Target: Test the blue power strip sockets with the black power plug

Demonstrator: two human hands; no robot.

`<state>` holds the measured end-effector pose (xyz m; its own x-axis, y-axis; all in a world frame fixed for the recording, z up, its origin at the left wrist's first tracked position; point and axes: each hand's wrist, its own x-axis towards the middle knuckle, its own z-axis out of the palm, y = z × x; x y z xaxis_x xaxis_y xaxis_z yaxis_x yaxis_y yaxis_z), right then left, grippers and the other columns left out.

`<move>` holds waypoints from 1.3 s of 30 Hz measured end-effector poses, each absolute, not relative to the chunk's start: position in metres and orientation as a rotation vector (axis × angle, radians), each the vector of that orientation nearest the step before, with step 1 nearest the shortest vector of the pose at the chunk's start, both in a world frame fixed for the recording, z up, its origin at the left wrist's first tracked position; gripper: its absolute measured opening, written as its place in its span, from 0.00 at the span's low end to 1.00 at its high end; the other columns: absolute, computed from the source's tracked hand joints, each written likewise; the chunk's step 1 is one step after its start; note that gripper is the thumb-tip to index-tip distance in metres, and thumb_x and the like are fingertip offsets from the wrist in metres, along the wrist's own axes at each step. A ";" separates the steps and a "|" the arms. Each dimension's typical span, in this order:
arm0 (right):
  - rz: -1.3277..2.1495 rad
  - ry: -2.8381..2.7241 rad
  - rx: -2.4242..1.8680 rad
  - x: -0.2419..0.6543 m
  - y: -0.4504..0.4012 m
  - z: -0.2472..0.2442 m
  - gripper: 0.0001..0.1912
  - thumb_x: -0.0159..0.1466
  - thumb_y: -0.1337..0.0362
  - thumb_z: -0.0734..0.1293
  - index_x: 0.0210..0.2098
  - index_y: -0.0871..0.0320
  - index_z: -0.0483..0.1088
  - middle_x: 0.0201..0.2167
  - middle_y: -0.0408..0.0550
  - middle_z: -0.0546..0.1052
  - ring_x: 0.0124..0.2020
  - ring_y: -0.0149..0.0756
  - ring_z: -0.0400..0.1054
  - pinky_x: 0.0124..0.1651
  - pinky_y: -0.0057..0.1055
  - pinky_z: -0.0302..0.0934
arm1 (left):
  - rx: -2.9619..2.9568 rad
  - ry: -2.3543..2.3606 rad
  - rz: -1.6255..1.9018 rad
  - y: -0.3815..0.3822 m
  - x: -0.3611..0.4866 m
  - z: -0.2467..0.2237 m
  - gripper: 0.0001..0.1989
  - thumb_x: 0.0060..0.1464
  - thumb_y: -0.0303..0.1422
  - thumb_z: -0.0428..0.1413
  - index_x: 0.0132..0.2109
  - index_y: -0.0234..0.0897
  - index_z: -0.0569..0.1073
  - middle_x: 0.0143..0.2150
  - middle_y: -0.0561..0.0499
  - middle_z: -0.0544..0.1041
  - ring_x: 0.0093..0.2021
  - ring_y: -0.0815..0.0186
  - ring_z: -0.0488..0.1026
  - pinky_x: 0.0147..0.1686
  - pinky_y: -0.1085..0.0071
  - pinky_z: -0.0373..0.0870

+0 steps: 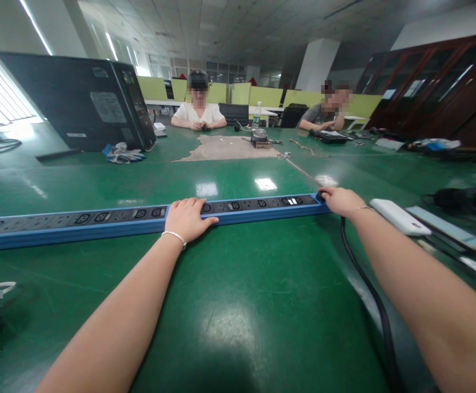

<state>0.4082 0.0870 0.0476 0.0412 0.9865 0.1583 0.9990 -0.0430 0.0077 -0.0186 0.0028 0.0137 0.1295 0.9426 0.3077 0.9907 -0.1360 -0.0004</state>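
A long blue power strip point(246, 217) with black sockets lies across the green table. My left hand point(186, 218) rests over its middle, the fingers on top and the thumb stretched to the right along the front edge. At the strip's right end my right hand point(340, 201) has its fingers closed round a black part, mostly hidden, where the cable joins. From below this hand a thick black cable point(364, 278) runs down toward the table's near edge.
A black computer case point(86, 103) and gloves point(123, 153) stand back left. Two people sit across the green table point(262, 284). A bottle point(256, 115) and a round metal device point(259, 138) are far centre. A white box point(399, 216) lies right, beside cables.
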 end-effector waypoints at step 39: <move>-0.196 -2.150 -2.106 0.369 0.074 0.058 0.21 0.64 0.59 0.54 0.52 0.54 0.68 0.48 0.51 0.74 0.46 0.41 0.69 0.49 0.35 0.60 | -2.193 -1.946 -0.334 0.001 -0.018 0.017 0.34 0.50 0.57 0.44 0.57 0.41 0.64 0.55 0.45 0.71 0.55 0.55 0.64 0.53 0.62 0.55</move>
<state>0.3694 0.0741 0.0575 -0.0211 0.9835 0.1798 0.9998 0.0206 0.0048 -0.0180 0.0009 0.0171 0.1127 0.9498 0.2920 0.9928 -0.1200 0.0069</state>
